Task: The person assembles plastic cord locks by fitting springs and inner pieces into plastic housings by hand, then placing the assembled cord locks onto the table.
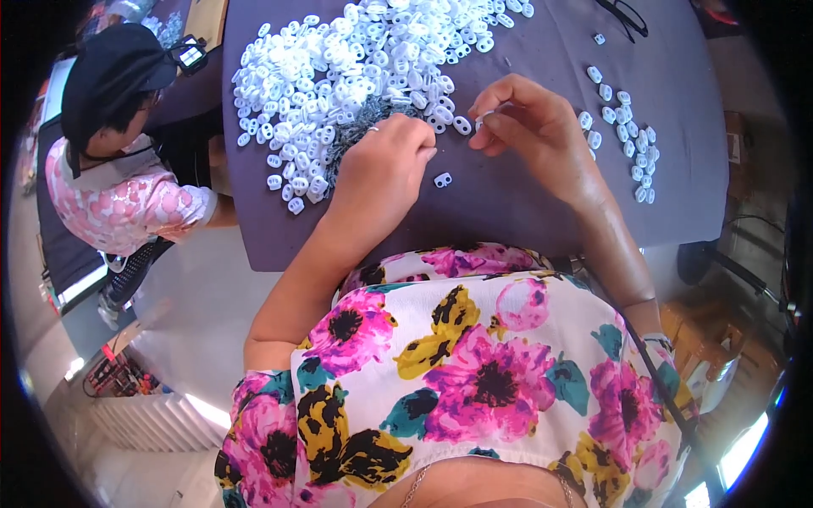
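My left hand (383, 165) is closed, its fingertips pressed together just above the tablecloth. Whatever they may hold is hidden. It is beside a heap of small dark grey parts (370, 114), too fine to name. Between the thumb and fingers of my right hand (538, 135) is a small white plastic piece (480, 121). A big pile of white two-hole plastic pieces (313, 80) spreads behind and left of my left hand. One loose white two-hole piece (443, 179) lies on the cloth between my hands, nearer to me.
A dark cloth covers the table (525, 212). Several more white pieces (637, 144) lie scattered on its right side. A pair of dark-framed glasses (625, 17) rests at the far right. At the left, a person in a black cap (114, 80) sits close to the table.
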The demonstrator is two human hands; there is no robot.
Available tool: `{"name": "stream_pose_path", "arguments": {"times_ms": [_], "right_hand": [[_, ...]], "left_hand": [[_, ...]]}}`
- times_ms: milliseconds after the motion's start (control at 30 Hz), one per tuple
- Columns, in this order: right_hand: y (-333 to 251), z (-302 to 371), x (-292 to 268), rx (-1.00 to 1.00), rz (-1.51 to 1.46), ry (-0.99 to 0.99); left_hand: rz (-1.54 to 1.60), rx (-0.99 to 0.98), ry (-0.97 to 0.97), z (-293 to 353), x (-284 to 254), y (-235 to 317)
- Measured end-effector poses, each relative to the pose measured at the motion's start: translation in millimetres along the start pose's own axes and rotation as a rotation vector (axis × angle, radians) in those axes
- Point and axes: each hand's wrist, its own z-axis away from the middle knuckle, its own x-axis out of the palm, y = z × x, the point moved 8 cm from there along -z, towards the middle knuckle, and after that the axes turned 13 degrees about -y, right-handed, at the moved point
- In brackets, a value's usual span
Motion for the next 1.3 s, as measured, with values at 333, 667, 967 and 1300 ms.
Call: {"name": "stream_pose_path", "arguments": {"times_ms": [333,667,967,1300], "right_hand": [[19.2,-7.4,19.3,0.034,-0.261,-0.128],[33.4,-5.3,32.2,0.116,-0.335,-0.16],[35.6,-1.4,34.2,0.183,-0.333,-0.219],[33.9,-1.2,32.8,0.144,-0.272,-0.17]], "left_hand": [[1.091,-0.26,-0.072,9.2,15.9,-31.9],[1.06,-0.23,-0.026,9.9,18.1,-31.6],[0.936,-0.256,-0.01,14.3,19.3,-33.2],[0.781,-0.132,0.069,11.4,9.0,-15.8]]}}
